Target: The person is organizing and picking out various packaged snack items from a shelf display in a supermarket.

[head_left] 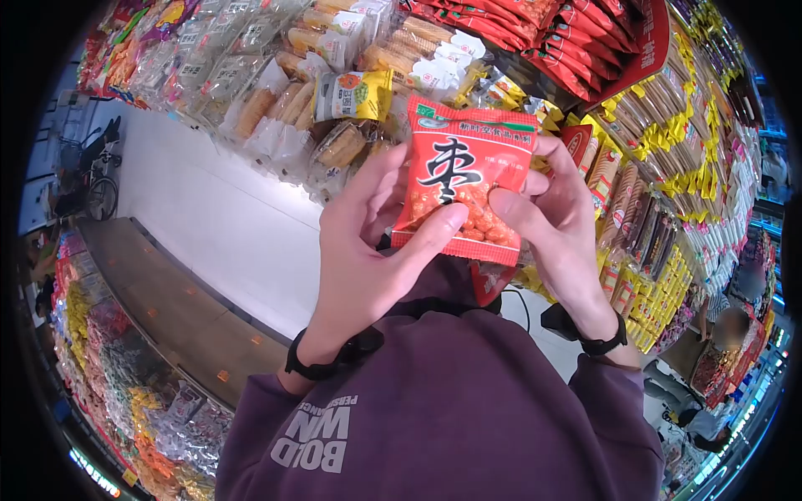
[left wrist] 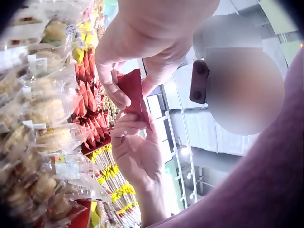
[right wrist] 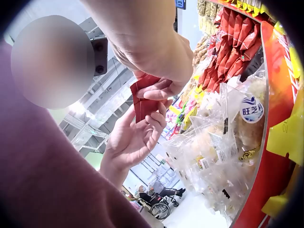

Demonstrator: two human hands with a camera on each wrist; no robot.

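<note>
Both hands hold up one red snack packet [head_left: 468, 179] with a large black character and a green corner, in front of the chest in the head view. The left hand [head_left: 368, 238] grips its left side, thumb on the front. On the right side the right hand [head_left: 560, 225] pinches it, thumb also on the front. In the left wrist view the packet [left wrist: 133, 92] shows its plain red back between the hands, with fingers behind it. The right wrist view shows the packet [right wrist: 142, 102] with fingers of both hands on its back.
Wrapped pastries [head_left: 292, 104] fill the display beyond the hands, with red packets [head_left: 576, 50] at the back and yellow-tied packs [head_left: 660, 125] to the right. A curved brown ledge [head_left: 159, 292] and candy bins [head_left: 109, 359] are at the left. A person [head_left: 727, 334] is at the far right.
</note>
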